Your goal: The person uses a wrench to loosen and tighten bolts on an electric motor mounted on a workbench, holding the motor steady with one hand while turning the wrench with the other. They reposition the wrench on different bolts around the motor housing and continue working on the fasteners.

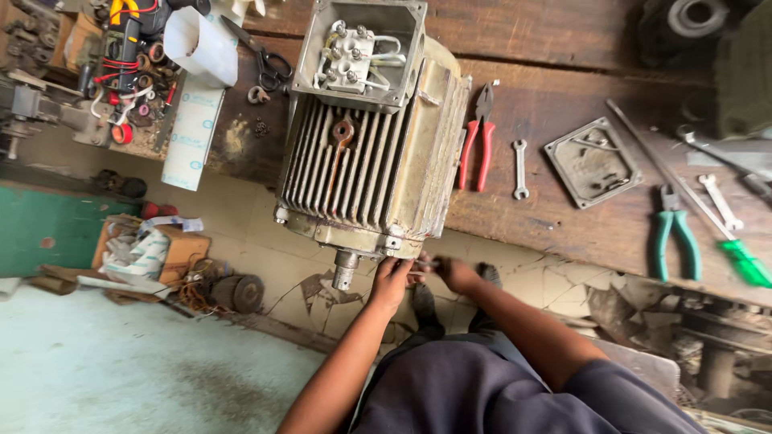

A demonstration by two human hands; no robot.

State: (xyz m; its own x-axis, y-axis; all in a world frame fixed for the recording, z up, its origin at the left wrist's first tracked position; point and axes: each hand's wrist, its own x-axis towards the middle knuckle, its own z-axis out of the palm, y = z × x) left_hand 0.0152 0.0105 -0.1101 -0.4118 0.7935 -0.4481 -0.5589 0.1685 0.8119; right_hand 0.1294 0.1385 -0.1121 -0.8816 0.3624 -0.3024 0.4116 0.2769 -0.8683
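At the near edge of the wooden workbench (pixel 563 88), an electric motor (pixel 370 169) sat with its shaft end hanging out over the floor, probably so that its end face could be reached from below. Its terminal box (pixel 360 52) stood open at the far end, and the removed cover plate (pixel 593 162) lay to the right among red-handled pliers (pixel 478 137), a small spanner (pixel 520 169), green-handled pliers (pixel 674 237) and a green-handled screwdriver (pixel 708 221).

Both forearms reached up from the person's lap towards the lower right corner of the motor's end face, just right of the bare shaft (pixel 344 269). The left hand (pixel 392 281) was curled with its fingertips against the casing edge. The right hand (pixel 453 272) was closed narrowly around a small dark object, too small to identify, with the wrist bent inward. Whether the left hand pinched anything could not be told.
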